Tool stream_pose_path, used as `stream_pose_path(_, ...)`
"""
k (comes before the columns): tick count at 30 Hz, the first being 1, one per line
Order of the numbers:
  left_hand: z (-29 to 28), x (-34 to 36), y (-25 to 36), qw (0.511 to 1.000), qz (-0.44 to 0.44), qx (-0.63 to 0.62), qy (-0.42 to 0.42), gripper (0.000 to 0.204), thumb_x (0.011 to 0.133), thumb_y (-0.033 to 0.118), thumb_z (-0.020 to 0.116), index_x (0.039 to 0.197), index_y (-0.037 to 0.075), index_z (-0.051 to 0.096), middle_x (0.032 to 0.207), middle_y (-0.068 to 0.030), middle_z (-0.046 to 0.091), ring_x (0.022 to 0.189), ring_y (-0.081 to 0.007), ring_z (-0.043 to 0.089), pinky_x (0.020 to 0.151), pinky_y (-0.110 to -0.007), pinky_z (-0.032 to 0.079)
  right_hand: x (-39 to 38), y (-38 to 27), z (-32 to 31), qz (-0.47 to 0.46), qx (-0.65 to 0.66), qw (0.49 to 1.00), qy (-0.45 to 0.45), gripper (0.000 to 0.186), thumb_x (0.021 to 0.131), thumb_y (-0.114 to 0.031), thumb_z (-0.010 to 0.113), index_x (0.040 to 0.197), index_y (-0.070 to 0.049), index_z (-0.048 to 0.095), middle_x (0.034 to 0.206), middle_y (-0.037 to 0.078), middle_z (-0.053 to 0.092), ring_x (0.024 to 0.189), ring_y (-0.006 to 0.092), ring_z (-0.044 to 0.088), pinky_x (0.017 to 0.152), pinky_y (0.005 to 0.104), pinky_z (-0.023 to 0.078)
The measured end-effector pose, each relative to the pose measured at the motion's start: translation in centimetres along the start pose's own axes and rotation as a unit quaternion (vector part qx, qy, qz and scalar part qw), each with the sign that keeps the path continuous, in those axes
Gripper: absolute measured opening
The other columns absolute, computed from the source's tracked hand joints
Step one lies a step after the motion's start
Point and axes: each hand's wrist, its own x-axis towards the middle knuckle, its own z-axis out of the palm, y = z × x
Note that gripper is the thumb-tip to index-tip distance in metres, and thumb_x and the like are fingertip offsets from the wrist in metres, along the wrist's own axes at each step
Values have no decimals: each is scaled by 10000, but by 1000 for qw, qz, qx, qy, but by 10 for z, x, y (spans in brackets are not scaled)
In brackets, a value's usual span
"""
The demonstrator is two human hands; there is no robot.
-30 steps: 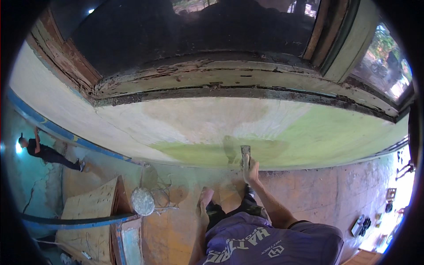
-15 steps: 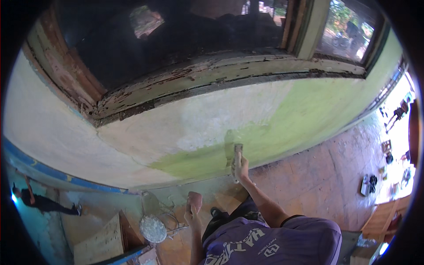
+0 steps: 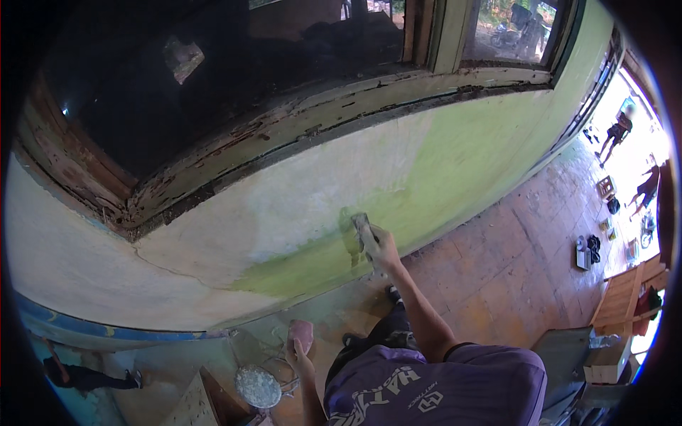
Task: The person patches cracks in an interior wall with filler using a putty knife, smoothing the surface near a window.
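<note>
My right hand (image 3: pixel 384 250) grips a flat scraper or putty knife (image 3: pixel 361 224), its grey-smeared blade tilted up and to the left at the green-painted part of the wall (image 3: pixel 455 167). The blade's shadow falls just left of it; whether the edge touches the wall I cannot tell. Lower and to the left, my left hand (image 3: pixel 302 362) is closed around a flat pinkish-red piece (image 3: pixel 301 334), held away from the wall. Whitish coating (image 3: pixel 284 192) covers the wall left of and above the green area.
Above the wall runs a worn wooden window sill (image 3: pixel 298 121). By my left arm stands a round bucket (image 3: pixel 258 385) with pale, lumpy stuff, beside a wooden box (image 3: pixel 206 401). A person (image 3: pixel 92 373) is at far left, others at far right. Tiled floor (image 3: pixel 490 241) stretches rightward.
The view has turned, so the window and wall sit lower on the left and higher on the right. My right hand has risen slightly, and its tool leans further left. Both hands keep their hold.
</note>
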Motion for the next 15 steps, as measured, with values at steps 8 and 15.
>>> stream_pose_path(8,22,3,28,997,-37,-35,-55,478,965,297,527,1193,-121,555,1123,-213,628,1011,-265,588,889,-358,445,14,-31,-5,-51,-46,998,-6,239,883,-170,664,756,15,579,573,71,514,497,72,449,459,289,384)
stream_pose_path(15,105,2,62,983,11,-155,-93,535,965,201,537,1428,12,346,1153,-102,578,1036,-215,571,944,-339,436,39,-69,3,-150,-44,988,1,125,853,-98,682,914,10,662,593,61,608,504,33,510,462,227,405)
